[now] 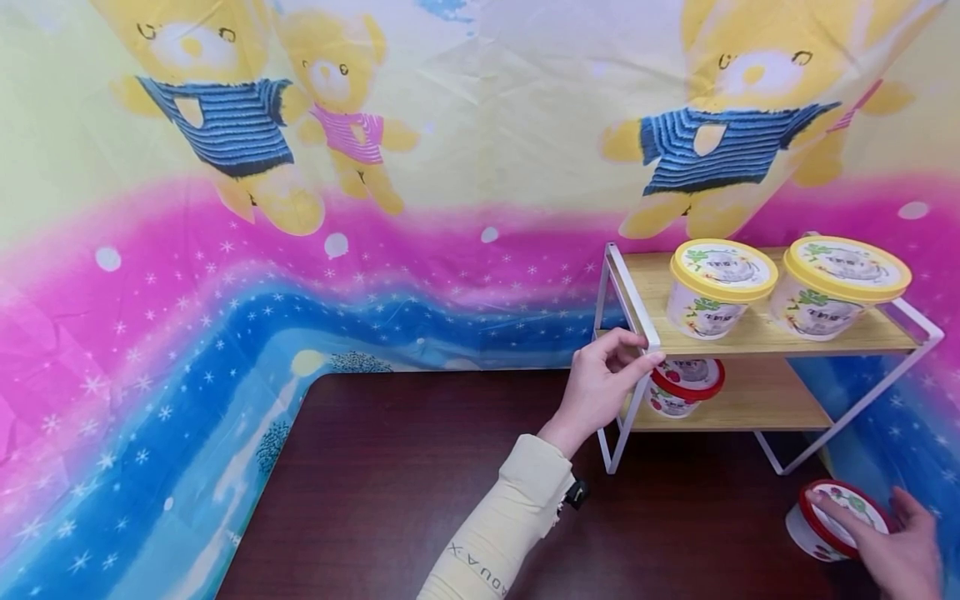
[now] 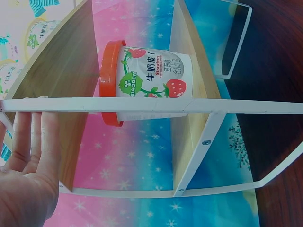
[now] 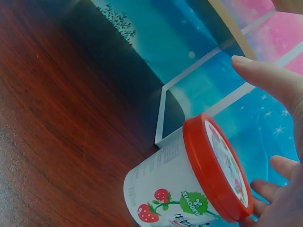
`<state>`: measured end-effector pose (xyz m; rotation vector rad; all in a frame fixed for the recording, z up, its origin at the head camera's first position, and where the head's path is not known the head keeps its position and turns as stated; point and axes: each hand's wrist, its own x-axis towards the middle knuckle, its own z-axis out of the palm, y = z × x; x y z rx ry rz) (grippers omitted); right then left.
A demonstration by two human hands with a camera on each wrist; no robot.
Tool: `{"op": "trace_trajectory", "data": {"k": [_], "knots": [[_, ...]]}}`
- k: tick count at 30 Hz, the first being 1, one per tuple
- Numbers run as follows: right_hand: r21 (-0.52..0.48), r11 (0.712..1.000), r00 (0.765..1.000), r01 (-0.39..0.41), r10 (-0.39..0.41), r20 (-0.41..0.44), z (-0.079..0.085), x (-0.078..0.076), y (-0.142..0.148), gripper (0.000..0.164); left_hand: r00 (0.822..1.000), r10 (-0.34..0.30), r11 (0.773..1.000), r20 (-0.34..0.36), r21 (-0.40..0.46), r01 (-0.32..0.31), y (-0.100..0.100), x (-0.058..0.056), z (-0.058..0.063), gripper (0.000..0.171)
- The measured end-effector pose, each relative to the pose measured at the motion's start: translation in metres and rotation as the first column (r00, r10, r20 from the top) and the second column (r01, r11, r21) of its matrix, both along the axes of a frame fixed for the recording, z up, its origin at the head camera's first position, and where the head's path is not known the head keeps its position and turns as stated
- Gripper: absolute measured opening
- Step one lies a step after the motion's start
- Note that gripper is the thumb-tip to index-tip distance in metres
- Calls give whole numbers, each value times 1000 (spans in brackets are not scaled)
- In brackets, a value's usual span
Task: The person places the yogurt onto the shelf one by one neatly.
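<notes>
My left hand [image 1: 596,387] holds the white metal frame [image 2: 142,105] of a two-tier rack at its upper left front corner, fingers behind the bar. On the rack's lower wooden shelf [image 1: 772,396], a red-lidded paper tub with strawberries [image 2: 151,85] stands just behind that corner. My right hand [image 1: 903,550] is at a second red-lidded strawberry tub [image 3: 165,184], upright on the table at the lower right. Its fingers are spread, with the thumb raised off the lid in the right wrist view; whether the other fingertips touch the lid I cannot tell.
Two yellow-lidded tubs, a left one [image 1: 720,287] and a right one [image 1: 843,287], stand side by side on the upper wooden shelf [image 1: 645,283]. The dark wood table [image 1: 420,475] extends to the left. A bear-patterned cloth [image 1: 480,167] hangs behind and on both sides.
</notes>
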<state>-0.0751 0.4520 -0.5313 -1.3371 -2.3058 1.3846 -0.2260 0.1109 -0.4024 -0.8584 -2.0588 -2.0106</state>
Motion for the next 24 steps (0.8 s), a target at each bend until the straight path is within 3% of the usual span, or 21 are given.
{"op": "trace_trajectory", "data": {"k": [14,24], "knots": [[25,998,997,-60,59,45,-14,5,8,106,1000,0,1000,7,2,0,0,0,0,15],[15,999,995,-52,50,82,-19,4,8,112,1000,-2,1000,7,4,2,0,0,1,15]]}}
